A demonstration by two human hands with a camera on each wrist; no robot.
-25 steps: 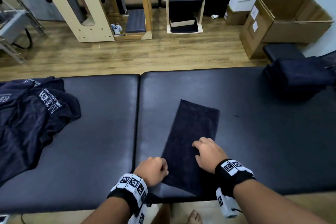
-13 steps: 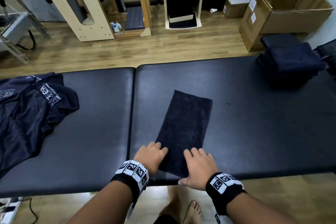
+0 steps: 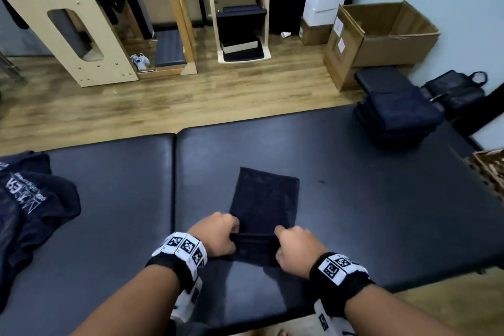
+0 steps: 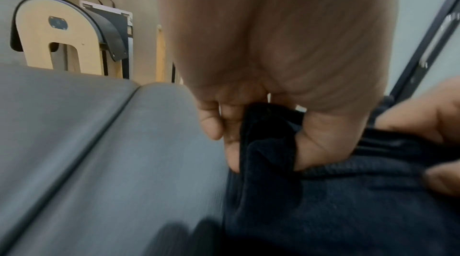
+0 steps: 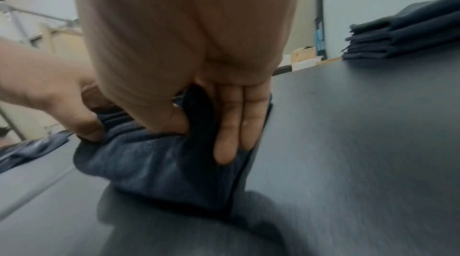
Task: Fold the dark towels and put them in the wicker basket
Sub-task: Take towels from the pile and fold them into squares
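A dark towel (image 3: 263, 199) folded into a long strip lies on the black padded table (image 3: 381, 199), its near end raised off the surface. My left hand (image 3: 218, 237) pinches the near left corner of the towel (image 4: 268, 142) between thumb and fingers. My right hand (image 3: 296, 247) pinches the near right corner of the same towel (image 5: 154, 161). The wicker basket (image 3: 489, 172) shows only as a corner at the right edge of the table. A stack of folded dark towels (image 3: 395, 117) sits at the far right, also seen as folded towels (image 5: 408, 37) in the right wrist view.
A pile of unfolded dark cloth with white print (image 3: 30, 210) lies on the left table section. A seam (image 3: 174, 185) splits the two pads. Beyond the table are wood floor, a cardboard box (image 3: 381, 38) and wooden equipment (image 3: 62, 22).
Both hands went from pressing flat on the towel's near end to pinching its near corners and lifting that end up and away from me. The head view tilted up, showing the basket.
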